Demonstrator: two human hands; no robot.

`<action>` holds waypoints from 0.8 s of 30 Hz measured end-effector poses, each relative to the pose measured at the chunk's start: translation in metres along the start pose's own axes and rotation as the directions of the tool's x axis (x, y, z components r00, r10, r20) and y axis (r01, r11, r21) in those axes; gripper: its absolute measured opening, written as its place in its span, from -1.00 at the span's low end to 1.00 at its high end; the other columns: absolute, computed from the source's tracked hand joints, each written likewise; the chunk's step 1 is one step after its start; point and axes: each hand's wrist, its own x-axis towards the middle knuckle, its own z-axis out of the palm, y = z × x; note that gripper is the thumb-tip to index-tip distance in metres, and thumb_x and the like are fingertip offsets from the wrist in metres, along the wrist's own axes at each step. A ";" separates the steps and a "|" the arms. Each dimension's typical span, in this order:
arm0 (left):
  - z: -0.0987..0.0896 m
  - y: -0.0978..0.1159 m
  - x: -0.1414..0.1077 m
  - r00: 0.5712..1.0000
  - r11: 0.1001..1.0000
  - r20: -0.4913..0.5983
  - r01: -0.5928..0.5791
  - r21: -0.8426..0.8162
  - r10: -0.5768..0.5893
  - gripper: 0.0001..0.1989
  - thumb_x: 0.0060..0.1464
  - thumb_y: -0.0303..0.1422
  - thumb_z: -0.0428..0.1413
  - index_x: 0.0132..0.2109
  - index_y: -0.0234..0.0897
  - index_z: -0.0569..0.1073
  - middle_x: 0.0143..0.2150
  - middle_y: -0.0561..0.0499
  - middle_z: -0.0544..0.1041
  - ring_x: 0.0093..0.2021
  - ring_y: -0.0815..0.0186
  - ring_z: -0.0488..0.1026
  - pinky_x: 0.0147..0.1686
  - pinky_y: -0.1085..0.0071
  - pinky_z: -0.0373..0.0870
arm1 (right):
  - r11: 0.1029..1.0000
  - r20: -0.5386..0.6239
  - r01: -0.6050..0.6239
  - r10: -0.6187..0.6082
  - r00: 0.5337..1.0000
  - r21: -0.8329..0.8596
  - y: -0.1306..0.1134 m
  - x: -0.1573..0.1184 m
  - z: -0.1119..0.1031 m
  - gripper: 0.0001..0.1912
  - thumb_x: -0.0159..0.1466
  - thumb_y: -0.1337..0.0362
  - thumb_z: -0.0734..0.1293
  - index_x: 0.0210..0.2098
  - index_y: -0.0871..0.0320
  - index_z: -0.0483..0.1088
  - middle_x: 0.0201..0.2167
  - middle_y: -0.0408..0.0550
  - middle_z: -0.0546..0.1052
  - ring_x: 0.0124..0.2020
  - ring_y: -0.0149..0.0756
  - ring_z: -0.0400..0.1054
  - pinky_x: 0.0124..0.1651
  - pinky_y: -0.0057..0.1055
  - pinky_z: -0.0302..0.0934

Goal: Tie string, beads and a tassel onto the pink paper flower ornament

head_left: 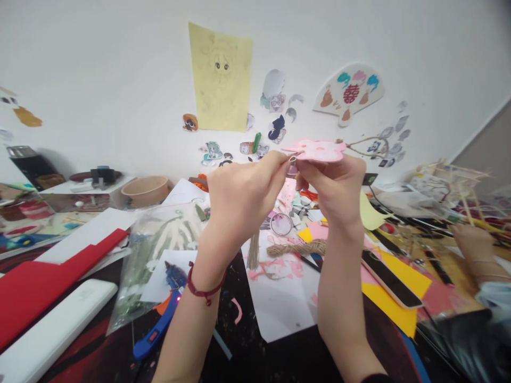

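Note:
My right hand (337, 183) is closed on a pink cutout with a wavy edge (319, 150), held nearly flat above the table. A loop of brown twine (369, 141) sticks out from the cutout's right side. My left hand (247, 186), with a red cord on its wrist, pinches a thin twine end with a small loop (293, 158) at the cutout's left edge. A beige tassel (253, 251) shows below my left hand; whether it hangs from that twine I cannot tell. Its fingertips partly hide the twine.
A twine bundle (297, 247) and pink scraps lie on white paper (279, 314). A blue glue gun (159, 324) is left, a phone (391, 279) right. Another person's hand (473, 244) rests at the far right. A fan-shaped board (349, 93) hangs on the wall.

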 end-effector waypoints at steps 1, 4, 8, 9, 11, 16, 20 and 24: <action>0.001 0.001 0.000 1.000 1.000 -0.007 0.003 0.003 -0.003 -0.81 0.39 -0.30 0.09 -0.22 -0.19 0.54 -0.65 0.18 0.35 -0.65 0.48 0.21 -0.54 0.39 -0.01 | 1.000 0.002 -0.001 0.001 1.000 0.001 0.000 0.000 0.000 -0.92 0.22 0.36 0.51 -0.38 0.05 0.65 -0.49 -0.22 0.59 -0.63 -0.48 0.32 -0.59 -0.41 0.30; 0.002 0.002 0.000 1.000 1.000 -0.024 0.000 0.005 0.000 -0.82 0.38 -0.30 0.11 -0.21 -0.20 0.54 -0.65 0.18 0.35 -0.65 0.48 0.21 -0.54 0.40 -0.02 | 0.999 0.007 -0.006 0.006 1.000 0.036 -0.002 0.000 0.001 -0.92 0.22 0.39 0.52 -0.36 0.07 0.66 -0.48 -0.20 0.61 -0.61 -0.48 0.34 -0.58 -0.43 0.33; 0.000 0.003 0.001 1.000 1.000 -0.017 0.001 0.002 -0.001 -0.81 0.38 -0.28 0.12 -0.23 -0.19 0.54 -0.66 0.18 0.35 -0.65 0.48 0.21 -0.54 0.40 -0.02 | 0.999 -0.012 -0.002 0.002 1.000 0.045 -0.003 0.000 0.000 -0.96 0.19 0.35 0.54 -0.34 0.09 0.66 -0.46 -0.20 0.63 -0.61 -0.49 0.34 -0.59 -0.44 0.33; -0.001 0.003 0.001 1.000 1.000 -0.014 0.002 0.002 -0.002 -0.81 0.38 -0.28 0.12 -0.24 -0.19 0.54 -0.66 0.18 0.35 -0.65 0.48 0.22 -0.54 0.40 -0.02 | 1.000 -0.021 -0.001 0.002 1.000 0.031 -0.003 0.000 -0.001 -0.96 0.19 0.34 0.54 -0.35 0.08 0.66 -0.47 -0.20 0.62 -0.62 -0.48 0.33 -0.59 -0.43 0.32; -0.002 0.003 0.001 1.000 1.000 -0.008 0.002 0.002 -0.002 -0.80 0.38 -0.28 0.12 -0.24 -0.20 0.54 -0.65 0.17 0.36 -0.65 0.49 0.21 -0.54 0.40 -0.02 | 1.000 -0.029 0.006 -0.006 1.000 0.009 -0.002 0.000 -0.001 -0.97 0.18 0.33 0.55 -0.37 0.07 0.66 -0.47 -0.20 0.62 -0.63 -0.47 0.33 -0.60 -0.42 0.32; 0.002 0.002 0.000 1.000 1.000 -0.025 -0.009 0.009 0.010 -0.82 0.37 -0.29 0.14 -0.24 -0.20 0.55 -0.66 0.19 0.34 -0.65 0.49 0.21 -0.55 0.39 -0.02 | 0.999 0.026 0.033 -0.034 0.999 0.041 0.002 0.001 -0.004 -0.95 0.20 0.34 0.54 -0.39 0.07 0.65 -0.50 -0.19 0.59 -0.62 -0.46 0.34 -0.60 -0.42 0.29; 0.005 0.004 0.003 0.978 0.998 -0.209 -0.030 -0.055 0.018 -0.88 0.30 -0.37 0.20 -0.26 -0.23 0.58 -0.66 0.19 0.34 -0.65 0.50 0.21 -0.57 0.41 0.06 | 1.000 0.054 -0.010 0.009 0.999 0.007 0.009 0.002 -0.009 -0.90 0.18 0.21 0.56 -0.38 0.08 0.63 -0.54 -0.19 0.54 -0.63 -0.44 0.33 -0.60 -0.41 0.21; -0.015 0.013 0.011 0.975 0.957 -0.217 -0.026 -0.289 -0.040 -0.88 0.25 -0.44 0.24 -0.31 -0.22 0.56 -0.66 0.20 0.35 -0.67 0.53 0.20 -0.62 0.45 0.15 | 0.999 0.101 -0.010 0.006 0.995 0.040 0.014 0.002 -0.013 -0.92 0.19 0.24 0.55 -0.40 0.07 0.62 -0.55 -0.20 0.53 -0.63 -0.45 0.32 -0.59 -0.42 0.18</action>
